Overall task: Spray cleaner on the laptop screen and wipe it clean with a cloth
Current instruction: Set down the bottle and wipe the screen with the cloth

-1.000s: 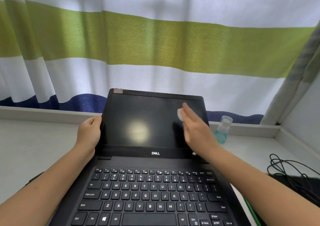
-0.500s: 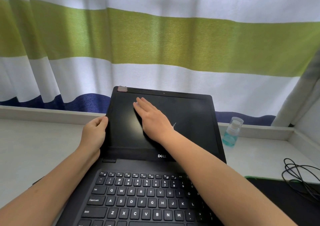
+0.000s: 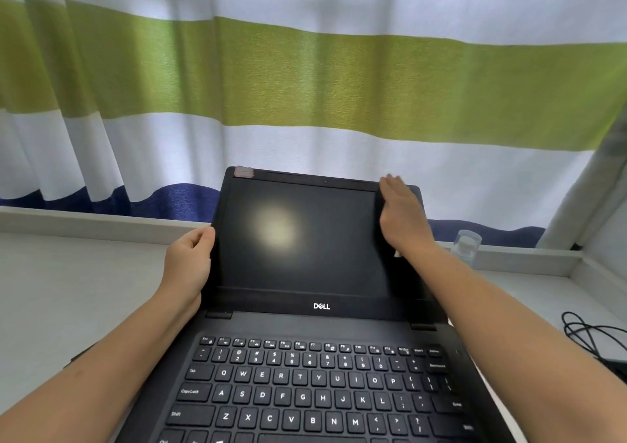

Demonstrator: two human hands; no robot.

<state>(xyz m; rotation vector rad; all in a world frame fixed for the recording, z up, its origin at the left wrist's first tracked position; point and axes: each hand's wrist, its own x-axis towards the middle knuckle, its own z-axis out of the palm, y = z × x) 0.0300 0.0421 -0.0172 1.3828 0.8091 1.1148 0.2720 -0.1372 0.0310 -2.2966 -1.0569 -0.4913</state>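
A black Dell laptop (image 3: pixel 322 307) stands open on the desk, its dark screen (image 3: pixel 305 246) showing a pale round reflection. My left hand (image 3: pixel 188 263) grips the screen's left edge. My right hand (image 3: pixel 402 218) lies flat against the screen's top right corner, pressing a white cloth (image 3: pixel 397 254) of which only a small bit shows near the wrist. The clear spray bottle (image 3: pixel 467 244) of bluish cleaner stands on the desk behind my right forearm, at the right of the laptop.
A striped white, green and blue curtain (image 3: pixel 305 76) hangs right behind the laptop above a low ledge (image 3: pixel 84 220). Black cables (image 3: pixel 590 334) lie at the right edge. The pale desk surface (image 3: pixel 68 290) stretches to the left.
My right hand swept with the cloth from the right of the screen to its upper left, then back to the top right corner. My left hand kept its hold.
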